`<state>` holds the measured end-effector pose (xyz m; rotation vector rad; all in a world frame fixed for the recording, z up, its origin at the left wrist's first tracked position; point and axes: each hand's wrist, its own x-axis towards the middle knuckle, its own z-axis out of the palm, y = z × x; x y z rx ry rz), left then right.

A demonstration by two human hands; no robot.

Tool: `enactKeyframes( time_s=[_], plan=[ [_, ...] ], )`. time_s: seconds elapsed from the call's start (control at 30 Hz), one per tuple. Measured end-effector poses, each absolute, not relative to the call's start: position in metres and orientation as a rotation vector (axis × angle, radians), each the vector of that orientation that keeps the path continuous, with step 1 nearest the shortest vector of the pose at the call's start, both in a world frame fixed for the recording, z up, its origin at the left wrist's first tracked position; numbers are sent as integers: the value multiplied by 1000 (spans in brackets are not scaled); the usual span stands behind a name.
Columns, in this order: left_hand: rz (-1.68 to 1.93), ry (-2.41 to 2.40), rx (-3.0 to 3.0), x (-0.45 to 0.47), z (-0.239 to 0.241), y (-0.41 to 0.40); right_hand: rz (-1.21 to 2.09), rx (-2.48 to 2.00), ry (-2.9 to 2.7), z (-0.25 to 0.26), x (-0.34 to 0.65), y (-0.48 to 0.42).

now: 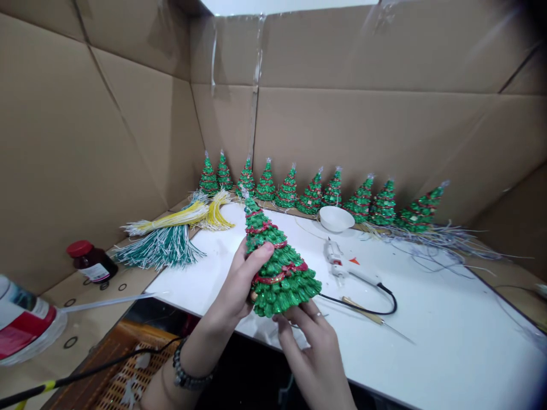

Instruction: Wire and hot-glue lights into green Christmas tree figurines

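Observation:
I hold a small green glittery Christmas tree (pixel 280 267) with red garland above the near edge of the white table (pixel 448 336). My left hand (pixel 239 287) wraps round its left side, thumb lying across the middle tiers. My right hand (pixel 314 347) is under the base, fingertips touching the lowest green tier. The tree leans a little to the left, its tip pointing away from me.
Several finished green trees (pixel 311 193) line the cardboard back wall. A white bowl (pixel 336 218), a white glue gun (pixel 342 265) with a black cord, and a thin awl (pixel 376 320) lie on the table. Bundles of yellow and green strips (pixel 171 233) and a red-capped jar (pixel 90 261) are at left.

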<state>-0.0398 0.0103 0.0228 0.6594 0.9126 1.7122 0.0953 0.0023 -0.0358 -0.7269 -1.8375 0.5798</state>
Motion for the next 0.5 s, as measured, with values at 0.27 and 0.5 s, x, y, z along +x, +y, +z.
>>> enactKeyframes(
  time_s=[0.27, 0.5],
  plan=[
    [1698, 942, 737, -32, 20, 5, 1330, -817, -1250, -47, 94, -4],
    [1539, 887, 684, -24, 28, -5, 1279, -607, -1036, -98, 79, -9]
  ],
)
